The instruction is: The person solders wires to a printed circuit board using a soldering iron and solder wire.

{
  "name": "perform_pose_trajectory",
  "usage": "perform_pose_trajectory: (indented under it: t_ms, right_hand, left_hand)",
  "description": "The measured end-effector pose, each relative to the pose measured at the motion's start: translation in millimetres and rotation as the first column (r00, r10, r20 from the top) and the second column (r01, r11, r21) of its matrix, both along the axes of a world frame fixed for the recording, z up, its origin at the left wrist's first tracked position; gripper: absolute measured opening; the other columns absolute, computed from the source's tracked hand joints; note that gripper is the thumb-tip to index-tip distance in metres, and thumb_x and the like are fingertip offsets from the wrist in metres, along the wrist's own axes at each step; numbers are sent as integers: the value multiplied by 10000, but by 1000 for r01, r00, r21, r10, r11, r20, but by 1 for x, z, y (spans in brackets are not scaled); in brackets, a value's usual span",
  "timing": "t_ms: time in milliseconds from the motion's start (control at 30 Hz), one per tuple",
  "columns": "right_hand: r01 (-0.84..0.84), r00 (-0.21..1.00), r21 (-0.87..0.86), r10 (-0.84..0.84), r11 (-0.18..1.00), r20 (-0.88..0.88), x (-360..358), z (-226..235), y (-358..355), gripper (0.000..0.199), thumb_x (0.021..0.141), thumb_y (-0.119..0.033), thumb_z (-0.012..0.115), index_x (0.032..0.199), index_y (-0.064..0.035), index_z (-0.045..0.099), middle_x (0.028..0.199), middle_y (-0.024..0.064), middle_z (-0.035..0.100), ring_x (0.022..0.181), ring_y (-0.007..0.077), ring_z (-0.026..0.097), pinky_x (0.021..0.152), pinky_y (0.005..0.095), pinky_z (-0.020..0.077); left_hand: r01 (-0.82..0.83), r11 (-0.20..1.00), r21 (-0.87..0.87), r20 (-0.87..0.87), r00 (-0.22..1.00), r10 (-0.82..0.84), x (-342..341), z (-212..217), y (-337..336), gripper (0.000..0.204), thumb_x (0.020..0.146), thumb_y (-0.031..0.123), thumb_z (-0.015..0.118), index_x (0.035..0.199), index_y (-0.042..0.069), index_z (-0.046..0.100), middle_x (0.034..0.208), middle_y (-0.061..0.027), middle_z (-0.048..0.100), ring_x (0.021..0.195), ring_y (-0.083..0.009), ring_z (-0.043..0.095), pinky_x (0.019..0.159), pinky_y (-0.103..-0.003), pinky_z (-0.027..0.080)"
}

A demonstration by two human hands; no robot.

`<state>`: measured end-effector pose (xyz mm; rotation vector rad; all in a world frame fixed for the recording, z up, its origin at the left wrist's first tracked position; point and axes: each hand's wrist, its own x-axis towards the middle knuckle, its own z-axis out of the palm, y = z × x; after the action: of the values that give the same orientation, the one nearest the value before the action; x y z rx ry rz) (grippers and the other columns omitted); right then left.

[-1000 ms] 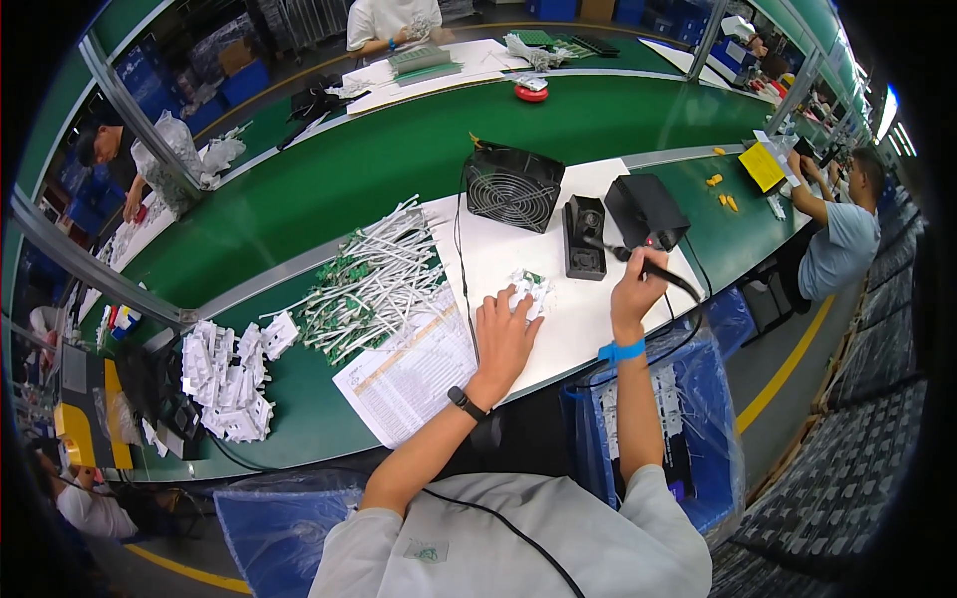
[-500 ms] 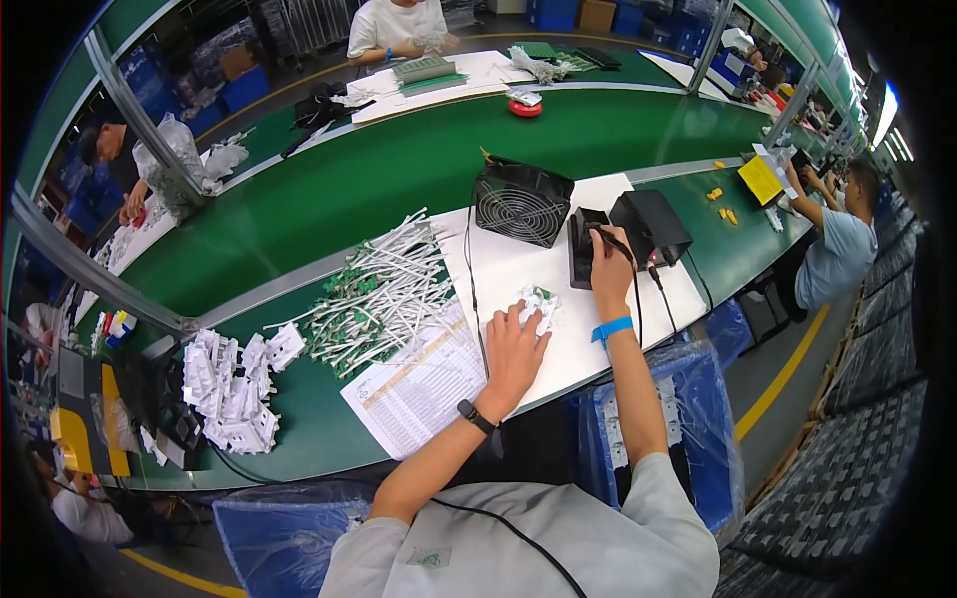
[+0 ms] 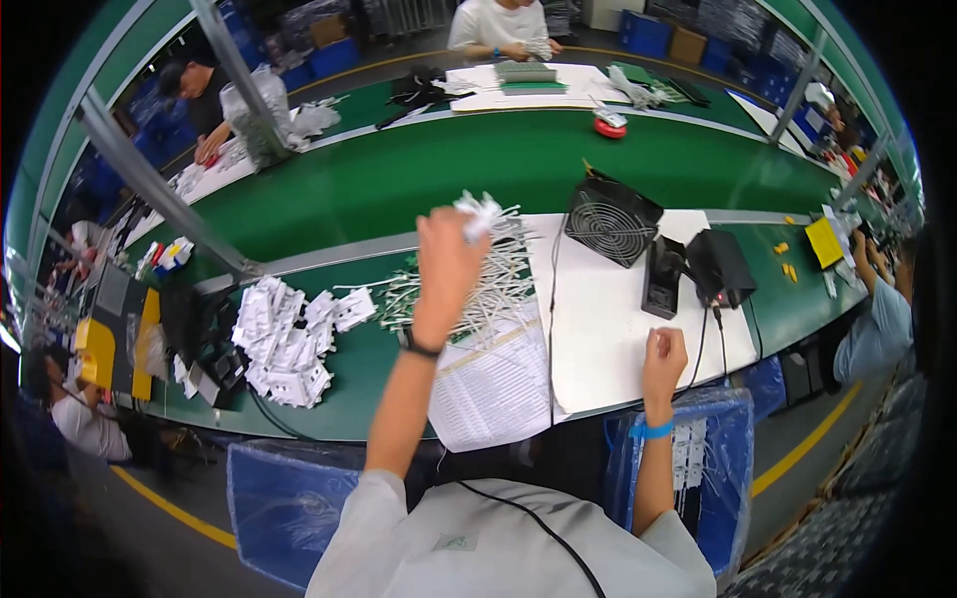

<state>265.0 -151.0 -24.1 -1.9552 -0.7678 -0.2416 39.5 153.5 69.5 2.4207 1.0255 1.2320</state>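
Above the far end of a heap of white cables with green circuit boards [image 3: 469, 289], my left hand [image 3: 449, 264] is raised and closed on a white plastic part [image 3: 480, 212]. Motion blurs the part's detail. My right hand [image 3: 663, 364] hovers over the near right of a white work board [image 3: 598, 339], its fingers curled in and nothing visible in them. Beyond it, a black tool holder [image 3: 662, 279] stands beside a black box with a small red light [image 3: 722, 267]. A black fan [image 3: 612, 219] is at the board's far edge.
A pile of white plastic housings [image 3: 284, 344] lies on the left. A printed sheet [image 3: 493, 389] is under the cables' near side. Blue bins lined with plastic [image 3: 289, 508] stand below the table edge. Across the green belt [image 3: 399, 169], other people work.
My right hand has let go of the black corded tool at the holder and drawn back toward me. My left hand has lifted the white part off the board and carried it left over the cables.
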Motion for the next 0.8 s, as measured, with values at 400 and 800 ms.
perform_pose_trajectory:
  t_ms: [400, 800]
  right_hand:
    - [-399, 906, 17, 397, 917, -145, -79, 19, 52, 51, 927, -29, 673, 894, -11, 637, 712, 25, 556, 633, 95, 487, 576, 270, 401]
    - [-767, 507, -194, 762, 612, 402, -202, 45, 303, 101, 891, -89, 668, 962, -19, 681, 913, 142, 661, 925, 336, 633, 846, 437, 480]
  left_hand:
    - [-381, 922, -62, -700, 675, 233, -102, -80, 171, 893, 814, 617, 719, 1470, 62, 473, 1409, -252, 562, 1335, -436, 487, 1168, -694, 158]
    - [-202, 971, -129, -742, 669, 41, -235, -59, 75, 678, 659, 507, 884, 1093, 10, 726, 1190, -188, 692, 1197, -365, 576, 1149, -521, 358]
